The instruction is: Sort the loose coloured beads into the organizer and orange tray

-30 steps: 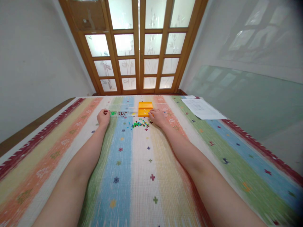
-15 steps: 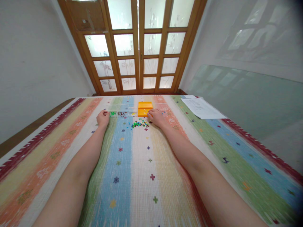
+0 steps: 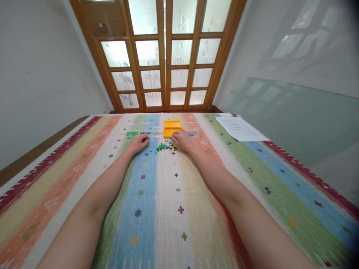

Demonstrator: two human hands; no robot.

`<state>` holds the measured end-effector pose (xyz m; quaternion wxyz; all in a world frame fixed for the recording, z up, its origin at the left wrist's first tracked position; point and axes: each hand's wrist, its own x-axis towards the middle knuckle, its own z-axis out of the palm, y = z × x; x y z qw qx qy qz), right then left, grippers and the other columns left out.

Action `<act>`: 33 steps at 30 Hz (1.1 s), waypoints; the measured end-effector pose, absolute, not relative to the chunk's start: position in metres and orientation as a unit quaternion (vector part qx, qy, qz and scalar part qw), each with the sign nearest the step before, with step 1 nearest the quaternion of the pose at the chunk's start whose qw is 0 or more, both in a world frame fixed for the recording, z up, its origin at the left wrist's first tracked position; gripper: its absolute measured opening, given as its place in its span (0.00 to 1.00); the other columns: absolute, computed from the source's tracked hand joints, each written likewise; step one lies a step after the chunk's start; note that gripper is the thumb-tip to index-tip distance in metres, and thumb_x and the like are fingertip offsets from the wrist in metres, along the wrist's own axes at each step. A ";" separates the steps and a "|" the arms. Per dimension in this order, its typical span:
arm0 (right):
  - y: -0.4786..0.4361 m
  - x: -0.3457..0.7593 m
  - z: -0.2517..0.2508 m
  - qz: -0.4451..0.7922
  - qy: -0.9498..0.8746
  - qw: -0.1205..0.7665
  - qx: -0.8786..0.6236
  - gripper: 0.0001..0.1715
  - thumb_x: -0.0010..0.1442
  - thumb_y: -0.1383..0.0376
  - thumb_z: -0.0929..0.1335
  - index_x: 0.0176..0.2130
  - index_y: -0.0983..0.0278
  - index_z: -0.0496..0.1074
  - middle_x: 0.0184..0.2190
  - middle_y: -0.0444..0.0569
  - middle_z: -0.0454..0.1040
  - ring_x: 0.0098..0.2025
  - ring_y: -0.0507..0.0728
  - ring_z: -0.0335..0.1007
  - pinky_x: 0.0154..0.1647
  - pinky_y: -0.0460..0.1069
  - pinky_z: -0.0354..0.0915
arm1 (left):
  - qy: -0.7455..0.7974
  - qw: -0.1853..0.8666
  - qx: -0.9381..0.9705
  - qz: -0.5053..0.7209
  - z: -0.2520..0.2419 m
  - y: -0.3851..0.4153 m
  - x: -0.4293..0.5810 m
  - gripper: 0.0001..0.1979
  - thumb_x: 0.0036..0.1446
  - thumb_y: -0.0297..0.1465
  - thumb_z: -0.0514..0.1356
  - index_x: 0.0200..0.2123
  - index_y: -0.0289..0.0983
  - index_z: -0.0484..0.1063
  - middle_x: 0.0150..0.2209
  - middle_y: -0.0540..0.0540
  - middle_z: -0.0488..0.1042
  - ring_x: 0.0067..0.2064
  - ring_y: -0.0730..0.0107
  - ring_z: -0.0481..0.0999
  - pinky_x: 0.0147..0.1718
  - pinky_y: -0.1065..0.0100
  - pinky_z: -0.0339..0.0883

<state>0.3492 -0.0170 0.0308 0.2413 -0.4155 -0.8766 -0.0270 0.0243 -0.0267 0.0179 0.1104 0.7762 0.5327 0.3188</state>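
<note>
My left hand (image 3: pixel 138 143) is closed, its fingertips pressed together just in front of a clear box holding dark brown pieces (image 3: pixel 145 133). Whatever sits in that pinch is too small to make out. At the right edge of a loose pile of small colored pieces (image 3: pixel 164 147), my right hand (image 3: pixel 181 140) has its fingers bent together and pointing down; anything between them is hidden. An open yellow box (image 3: pixel 172 125) stands behind the pile, its lower right part covered by my right hand. Green pieces (image 3: pixel 131 134) lie in a clear box left of the brown ones.
Blue pieces (image 3: pixel 192 134) lie in a clear box to the right of my right hand. A few yellow pieces (image 3: pixel 158 135) are left of the yellow box. Sheets of paper (image 3: pixel 239 128) rest at the far right on the striped tablecloth (image 3: pixel 168 224). Glazed wooden doors (image 3: pixel 165 67) stand beyond the table.
My left hand has moved right, from beside the green pieces to in front of the brown ones. My right hand has shifted slightly left over the pile's edge, uncovering the blue pieces.
</note>
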 end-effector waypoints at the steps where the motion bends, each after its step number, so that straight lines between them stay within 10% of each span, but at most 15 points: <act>1: -0.018 0.347 0.031 -0.029 -0.881 0.240 -0.406 0.24 0.77 0.59 0.60 0.43 0.62 0.82 0.42 0.53 0.81 0.48 0.60 0.71 0.62 0.56 0.56 | 0.522 0.111 0.788 0.308 0.018 -0.028 0.027 0.10 0.59 0.39 0.62 0.38 0.43 0.82 0.34 0.45 0.80 0.35 0.58 0.74 0.38 0.63 0.62; 19: -0.050 0.294 0.018 0.015 -0.950 0.183 -0.253 0.27 0.75 0.52 0.64 0.68 0.55 0.71 0.69 0.53 0.68 0.73 0.65 0.56 0.74 0.64 0.48 | 0.521 0.113 0.790 0.301 0.013 -0.027 0.029 0.12 0.61 0.42 0.60 0.38 0.44 0.82 0.37 0.44 0.82 0.37 0.56 0.76 0.40 0.62 0.64; 33: -0.049 0.291 0.014 0.019 -0.952 0.172 -0.253 0.25 0.78 0.56 0.59 0.66 0.57 0.72 0.67 0.51 0.71 0.74 0.62 0.56 0.76 0.65 0.43 | 0.510 0.123 0.790 0.317 0.009 -0.025 0.027 0.11 0.62 0.40 0.60 0.38 0.44 0.82 0.37 0.45 0.82 0.36 0.57 0.76 0.39 0.62 0.63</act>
